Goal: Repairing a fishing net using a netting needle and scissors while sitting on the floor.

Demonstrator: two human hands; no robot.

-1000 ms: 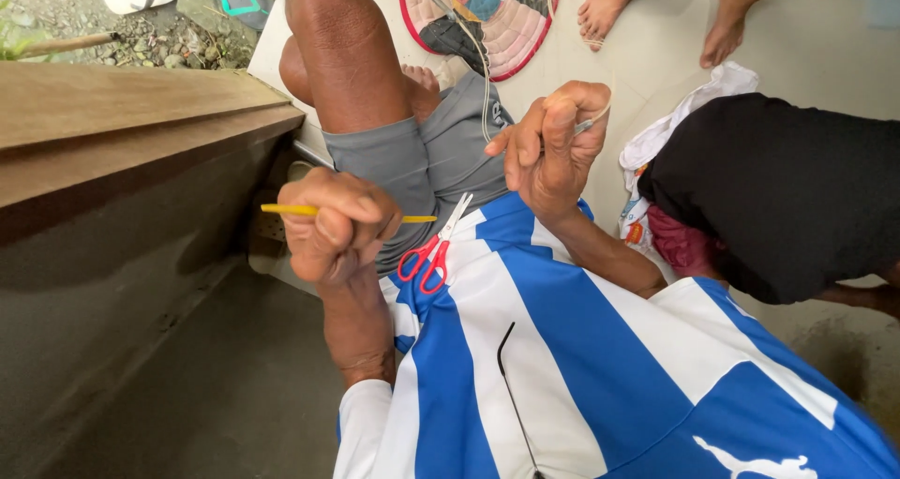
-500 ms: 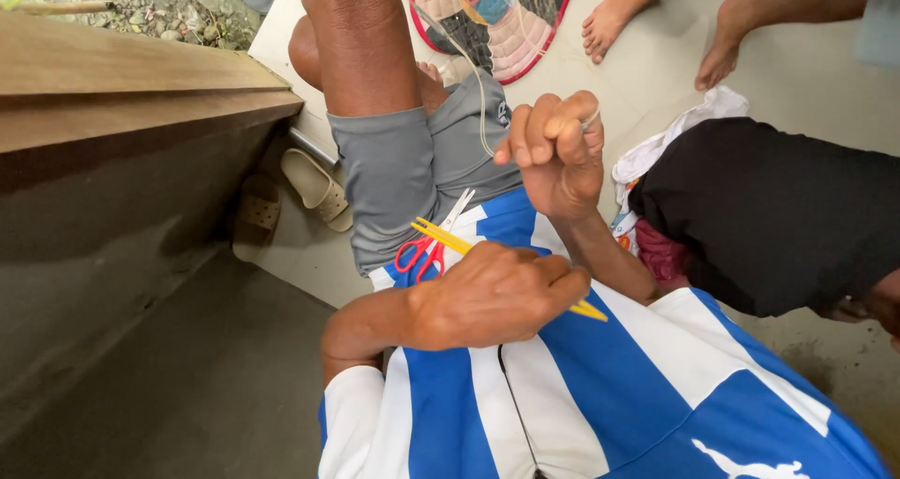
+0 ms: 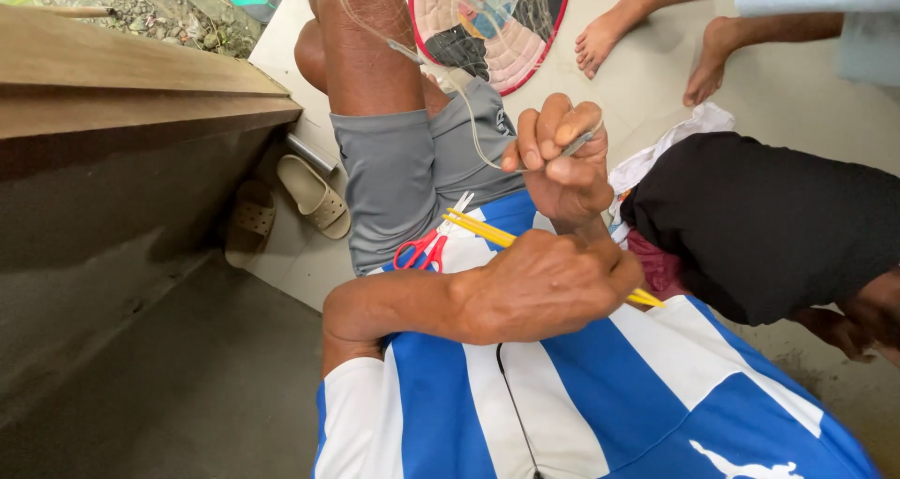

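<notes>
Yellow sticks (image 3: 483,229) lie across the lap, clamped in the left hand (image 3: 544,287), whose fingers are curled tight around them; one end pokes out by the striped shirt (image 3: 600,395). Right hand (image 3: 561,165) sits just above, fingers pinched together on a thin grey tool (image 3: 578,142) and a clear line (image 3: 469,123). Red scissors (image 3: 427,245) rest on the grey shorts (image 3: 394,179). Tan sandals (image 3: 314,196) lie on the floor beside the leg.

The left hand (image 3: 544,287) lay across the lap, hemmed by the right hand (image 3: 562,165) above and red scissors (image 3: 422,249) beside. A wooden bench (image 3: 131,95) walled the left; bare floor (image 3: 797,76) opened ahead.
</notes>
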